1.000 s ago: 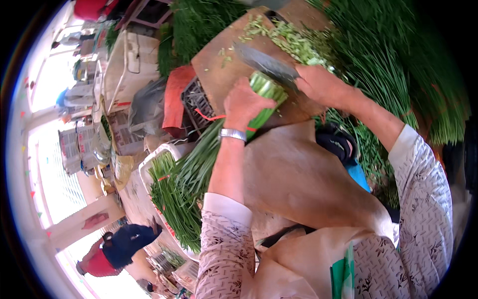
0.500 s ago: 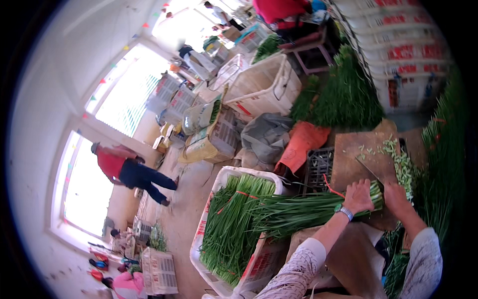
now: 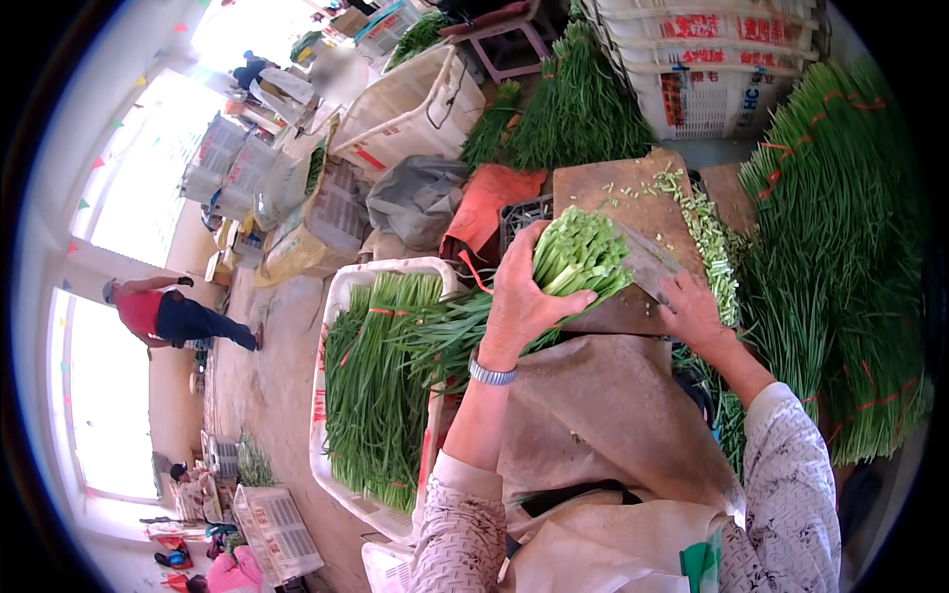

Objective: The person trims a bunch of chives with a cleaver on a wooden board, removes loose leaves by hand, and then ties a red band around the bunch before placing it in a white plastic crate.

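My left hand [image 3: 519,301] is wrapped around a bunch of garlic chives [image 3: 585,249], its pale cut ends tilted up above the board. The long green leaves trail left behind my wrist onto a white crate [image 3: 318,405], which holds more chives [image 3: 381,395] tied with red bands. In my right hand [image 3: 694,311] is a knife [image 3: 645,265]; its broad blade lies beside the cut ends, and my fingers hide the handle. Below both stands a brown chopping board [image 3: 573,190], with trimmed stem pieces [image 3: 714,247] heaped along its right edge.
Tall piles of banded chives [image 3: 825,237] stand at my right. More chives [image 3: 578,104] lie beyond the board, near stacked white crates [image 3: 707,99]. An orange cloth [image 3: 491,210] and a grey sack [image 3: 420,203] lie left of the board. A person in red [image 3: 143,308] stands far left.
My left hand has lifted the bunch off the board and turned its cut ends upward. My right hand with the knife has moved away from the bunch's end. The whole view has swung rightward.
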The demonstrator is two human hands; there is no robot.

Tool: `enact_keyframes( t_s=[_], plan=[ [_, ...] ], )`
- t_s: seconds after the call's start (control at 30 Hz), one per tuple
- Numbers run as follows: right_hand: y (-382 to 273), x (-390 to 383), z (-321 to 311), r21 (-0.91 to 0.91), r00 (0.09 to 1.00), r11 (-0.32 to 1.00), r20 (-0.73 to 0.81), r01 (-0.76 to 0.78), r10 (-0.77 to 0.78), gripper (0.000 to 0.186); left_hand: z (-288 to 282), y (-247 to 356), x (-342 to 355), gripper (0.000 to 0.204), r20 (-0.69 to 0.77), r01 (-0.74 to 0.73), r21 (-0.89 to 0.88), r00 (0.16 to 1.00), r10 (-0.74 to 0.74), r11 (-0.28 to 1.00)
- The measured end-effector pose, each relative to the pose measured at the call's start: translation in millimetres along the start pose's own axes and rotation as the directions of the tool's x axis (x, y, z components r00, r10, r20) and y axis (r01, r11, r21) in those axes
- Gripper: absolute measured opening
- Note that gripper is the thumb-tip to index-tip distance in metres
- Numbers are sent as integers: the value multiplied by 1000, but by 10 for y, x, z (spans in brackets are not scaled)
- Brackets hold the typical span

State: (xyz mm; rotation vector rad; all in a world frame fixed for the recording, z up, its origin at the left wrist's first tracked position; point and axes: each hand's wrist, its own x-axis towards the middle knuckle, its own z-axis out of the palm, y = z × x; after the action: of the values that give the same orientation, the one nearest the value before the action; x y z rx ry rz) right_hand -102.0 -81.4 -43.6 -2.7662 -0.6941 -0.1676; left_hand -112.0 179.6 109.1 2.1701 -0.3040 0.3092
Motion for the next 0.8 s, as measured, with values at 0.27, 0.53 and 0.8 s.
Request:
enact_keyframes(
  t_s=[0.27,0.53,0.8],
  plan=[
    [-821,289,-1514,548,830,747,-558,376,-8,36,-670,646,-316,82,-532,-272,-529,844,-64,804],
    [-1638,-695,-1538,273,682,639,-456,719,-572,46,-918,357,-2439,80,-26,108,-519,990,-142,848],
    [-1873,-944,-950,397,655,522,-497,755,-569,34,-1718,643,-2324,50,-16,483,-72,874,-485,873]
  ],
)
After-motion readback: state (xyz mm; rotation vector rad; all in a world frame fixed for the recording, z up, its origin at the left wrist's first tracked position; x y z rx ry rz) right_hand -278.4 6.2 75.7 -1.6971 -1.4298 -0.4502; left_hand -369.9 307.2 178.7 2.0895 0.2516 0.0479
